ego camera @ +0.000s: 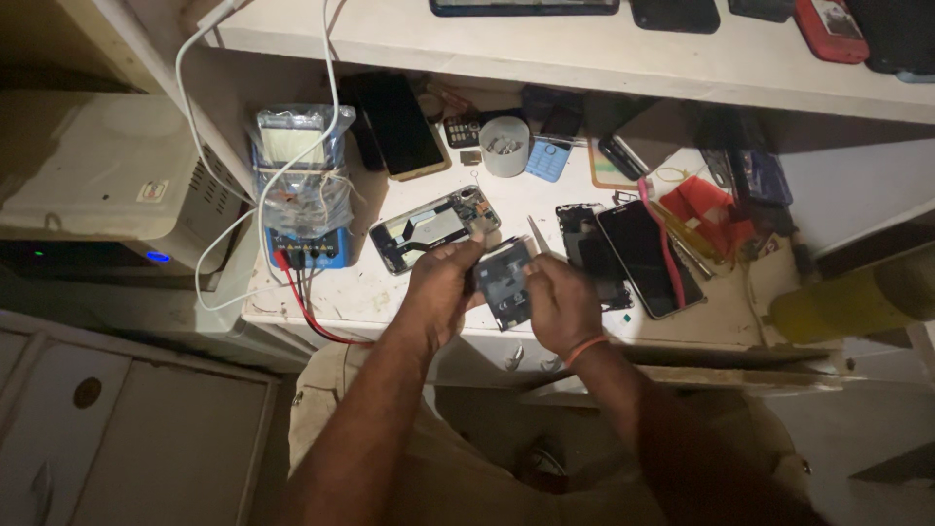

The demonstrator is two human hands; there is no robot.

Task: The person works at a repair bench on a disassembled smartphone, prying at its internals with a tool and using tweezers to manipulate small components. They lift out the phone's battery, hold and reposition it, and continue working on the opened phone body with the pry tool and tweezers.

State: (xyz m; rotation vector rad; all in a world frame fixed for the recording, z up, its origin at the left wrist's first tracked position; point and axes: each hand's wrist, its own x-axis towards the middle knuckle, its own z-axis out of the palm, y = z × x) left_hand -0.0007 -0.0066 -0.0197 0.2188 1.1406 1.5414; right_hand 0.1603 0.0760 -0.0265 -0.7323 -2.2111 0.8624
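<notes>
My left hand and my right hand together hold a small flat black phone part just above the front edge of a white workbench. The left fingers pinch its upper left corner and the right fingers grip its right side. An orange band circles my right wrist. Just behind the hands lies an opened phone frame with its insides showing. Metal tweezers rest on the bench beside it.
A blue meter wrapped in clear plastic, with red and black leads, stands at the bench's left. Dark phones lie to the right, a white cup at the back. More phones sit on the shelf above. A yellow cylinder lies far right.
</notes>
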